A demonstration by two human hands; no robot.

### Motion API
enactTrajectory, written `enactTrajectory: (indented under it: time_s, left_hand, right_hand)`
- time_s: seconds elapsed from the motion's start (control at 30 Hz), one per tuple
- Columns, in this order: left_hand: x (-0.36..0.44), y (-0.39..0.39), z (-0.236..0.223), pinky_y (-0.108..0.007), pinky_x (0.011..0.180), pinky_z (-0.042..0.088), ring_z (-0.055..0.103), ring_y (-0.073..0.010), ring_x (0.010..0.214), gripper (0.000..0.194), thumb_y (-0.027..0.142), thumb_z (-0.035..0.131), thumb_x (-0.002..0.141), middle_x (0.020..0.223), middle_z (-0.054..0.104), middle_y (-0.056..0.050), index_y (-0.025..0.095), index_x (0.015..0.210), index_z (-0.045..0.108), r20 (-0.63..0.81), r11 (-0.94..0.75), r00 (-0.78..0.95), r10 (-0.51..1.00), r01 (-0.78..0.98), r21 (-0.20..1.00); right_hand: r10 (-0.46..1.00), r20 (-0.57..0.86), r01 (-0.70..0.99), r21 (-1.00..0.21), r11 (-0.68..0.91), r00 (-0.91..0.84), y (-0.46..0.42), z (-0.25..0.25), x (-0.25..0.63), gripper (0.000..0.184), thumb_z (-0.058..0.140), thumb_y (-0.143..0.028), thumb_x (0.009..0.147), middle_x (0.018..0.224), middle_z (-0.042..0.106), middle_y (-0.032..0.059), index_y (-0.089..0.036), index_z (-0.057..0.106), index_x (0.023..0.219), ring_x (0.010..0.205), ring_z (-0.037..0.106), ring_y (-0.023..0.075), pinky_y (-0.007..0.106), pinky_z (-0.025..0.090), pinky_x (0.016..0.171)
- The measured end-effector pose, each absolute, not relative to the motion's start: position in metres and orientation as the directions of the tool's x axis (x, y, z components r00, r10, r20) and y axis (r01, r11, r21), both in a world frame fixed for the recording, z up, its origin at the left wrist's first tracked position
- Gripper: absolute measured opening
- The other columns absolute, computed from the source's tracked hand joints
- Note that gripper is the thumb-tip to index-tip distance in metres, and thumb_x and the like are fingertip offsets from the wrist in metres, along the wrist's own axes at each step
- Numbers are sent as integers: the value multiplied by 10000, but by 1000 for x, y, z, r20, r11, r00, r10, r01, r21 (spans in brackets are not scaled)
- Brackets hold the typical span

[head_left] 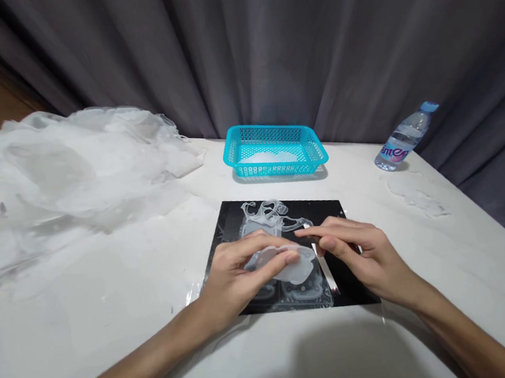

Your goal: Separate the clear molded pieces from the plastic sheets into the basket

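Observation:
A black mat (241,214) lies on the white table with a translucent die-cut film sheet (266,214) on it. My left hand (238,271) rests on the sheet, its fingers pinching a rounded translucent film piece (299,268). My right hand (362,249) lies beside it, fingers curled round a thin metal tool (327,271), perhaps tweezers, whose tip meets the film by my left fingertips.
A turquoise plastic basket (274,150) with some clear pieces inside stands behind the mat. A heap of crumpled clear plastic (65,166) covers the table's left side. A water bottle (403,137) leans at the far right, with film scraps (418,198) near it. Grey curtains hang behind.

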State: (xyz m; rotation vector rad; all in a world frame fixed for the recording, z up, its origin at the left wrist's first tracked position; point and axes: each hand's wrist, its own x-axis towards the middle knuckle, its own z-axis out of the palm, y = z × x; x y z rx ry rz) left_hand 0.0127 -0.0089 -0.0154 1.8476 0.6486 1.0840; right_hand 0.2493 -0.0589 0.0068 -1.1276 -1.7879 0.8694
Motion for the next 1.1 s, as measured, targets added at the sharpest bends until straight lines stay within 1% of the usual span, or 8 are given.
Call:
enactTrajectory:
  time_s: [0.1, 0.27, 0.4, 0.5, 0.6, 0.73, 0.87, 1.1]
  left_hand:
    - [13, -10, -15, -224, 672, 520, 696, -133, 740, 79, 232, 751, 955, 873, 794, -6, 229, 998, 817, 395, -481, 483, 781, 63, 875]
    - [12, -12, -14, -210, 617, 475, 661, -113, 661, 102, 289, 749, 961, 812, 780, 8, 225, 949, 826, 315, -446, 525, 790, 141, 884]
    - [12, -12, -15, -191, 620, 463, 650, -98, 655, 84, 275, 758, 955, 786, 769, 30, 227, 917, 817, 327, -463, 532, 781, 141, 875]
    - [11, -12, -15, -181, 649, 467, 654, -89, 682, 60, 243, 750, 961, 814, 765, 41, 236, 945, 808, 333, -471, 545, 769, 131, 873]
    - [11, -13, -15, -178, 661, 468, 654, -85, 687, 47, 218, 757, 955, 820, 756, 46, 237, 956, 800, 356, -494, 546, 758, 124, 861]
    - [10, -12, -15, -190, 678, 474, 654, -96, 705, 59, 196, 743, 963, 828, 753, 30, 226, 972, 793, 381, -513, 553, 741, 101, 852]
    - [9, -12, -16, -222, 693, 488, 663, -129, 735, 73, 198, 732, 968, 837, 760, -3, 213, 985, 802, 382, -514, 570, 727, 84, 854]
    - [9, -11, -17, -244, 689, 491, 649, -146, 725, 92, 201, 726, 969, 828, 754, -21, 212, 1005, 811, 396, -522, 567, 722, 71, 850]
  right_hand:
    - [913, 299, 346, -855, 386, -279, -59, 5, 247, 295, 550, -294, 1081, 883, 665, 11, -276, 740, 1306, 849, 627, 144, 276, 482, 782]
    - [909, 307, 394, -827, 402, -283, -60, 6, 246, 303, 535, -300, 1085, 880, 672, 15, -262, 740, 1304, 827, 618, 150, 278, 489, 773]
    - [899, 307, 423, -802, 421, -314, -61, 8, 248, 310, 526, -294, 1088, 942, 713, 27, -262, 729, 1321, 865, 641, 162, 289, 496, 802]
    - [892, 315, 441, -784, 437, -324, -61, 7, 249, 315, 528, -278, 1089, 964, 724, 25, -266, 716, 1341, 880, 643, 159, 289, 493, 828]
    - [886, 330, 442, -775, 452, -327, -60, 7, 249, 314, 528, -275, 1089, 965, 729, 29, -259, 717, 1339, 875, 643, 159, 291, 496, 822]
    - [885, 325, 443, -774, 452, -335, -62, 6, 249, 318, 522, -284, 1091, 969, 743, 37, -258, 713, 1344, 888, 656, 172, 306, 511, 815]
    - [889, 315, 450, -775, 443, -334, -62, 7, 248, 322, 516, -301, 1092, 973, 757, 47, -262, 717, 1340, 884, 669, 184, 323, 530, 811]
    - [869, 354, 427, -765, 482, -346, -61, 7, 246, 323, 517, -283, 1089, 957, 759, 42, -269, 714, 1345, 869, 672, 180, 322, 532, 804]
